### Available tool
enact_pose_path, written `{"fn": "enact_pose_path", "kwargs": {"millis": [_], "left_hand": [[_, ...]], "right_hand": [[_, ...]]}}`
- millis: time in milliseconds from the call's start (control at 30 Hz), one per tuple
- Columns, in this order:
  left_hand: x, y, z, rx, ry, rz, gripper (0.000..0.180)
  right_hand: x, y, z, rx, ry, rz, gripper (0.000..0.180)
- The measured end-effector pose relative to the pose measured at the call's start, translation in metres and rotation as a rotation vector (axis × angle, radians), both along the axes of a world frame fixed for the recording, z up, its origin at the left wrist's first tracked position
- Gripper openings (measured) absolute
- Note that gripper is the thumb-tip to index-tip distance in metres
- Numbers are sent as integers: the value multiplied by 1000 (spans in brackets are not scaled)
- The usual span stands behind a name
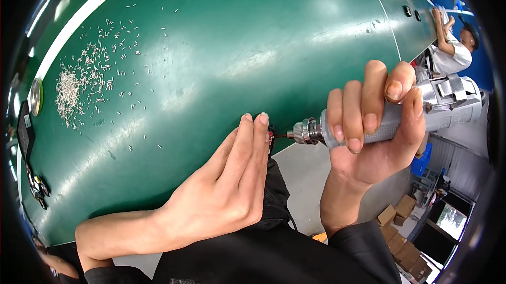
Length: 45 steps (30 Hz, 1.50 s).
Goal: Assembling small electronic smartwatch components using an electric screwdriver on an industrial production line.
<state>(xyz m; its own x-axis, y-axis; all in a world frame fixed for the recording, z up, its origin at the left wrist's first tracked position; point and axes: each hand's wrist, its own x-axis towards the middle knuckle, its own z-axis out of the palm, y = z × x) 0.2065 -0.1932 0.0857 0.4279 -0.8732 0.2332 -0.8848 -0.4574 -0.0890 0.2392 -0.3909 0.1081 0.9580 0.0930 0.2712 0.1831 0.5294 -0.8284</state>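
My right hand (371,126) is wrapped around a grey electric screwdriver (448,104), held sideways with its metal chuck (305,131) and thin bit aimed left at the table's edge. My left hand (226,184) lies flat-fingered against the green table (237,46), its fingertips pinching a small dark part (271,136) right at the bit's tip. The part is mostly hidden behind my fingers.
A scatter of several small silver screws (84,83) lies on the table's far left. A round silver tin (36,97) and a dark device (23,131) sit near the left rim. Another person (450,46) works at the far right. Cardboard boxes (403,231) stand on the floor.
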Motion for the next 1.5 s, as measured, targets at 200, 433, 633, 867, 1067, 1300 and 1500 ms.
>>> {"fn": "enact_pose_path", "kwargs": {"millis": [200, 433, 633, 867, 1067, 1300, 1500], "left_hand": [[-2, -3, 2, -101, 135, 51, 30], [-2, -3, -4, -159, 39, 34, 30], [-4, 1, -4, -143, 30, 27, 33], [-8, 3, -3, -138, 19, 38, 39], [-10, -1, -3, -201, 21, 29, 38], [-12, 0, 0, -238, 73, 40, 38], [-13, 3, 1, -218, 90, 45, 39]], "right_hand": [[1, 4, -5, 3, 2, 30, 24], [-2, 14, 10, -399, -145, 5, 24], [2, 19, 7, -355, -182, 74, 19], [0, 21, 8, -264, -173, 120, 15], [-5, 16, 10, -263, -192, 97, 19], [-1, 13, 3, 48, -104, 263, 103], [1, 8, 11, 129, -72, 324, 100]]}}
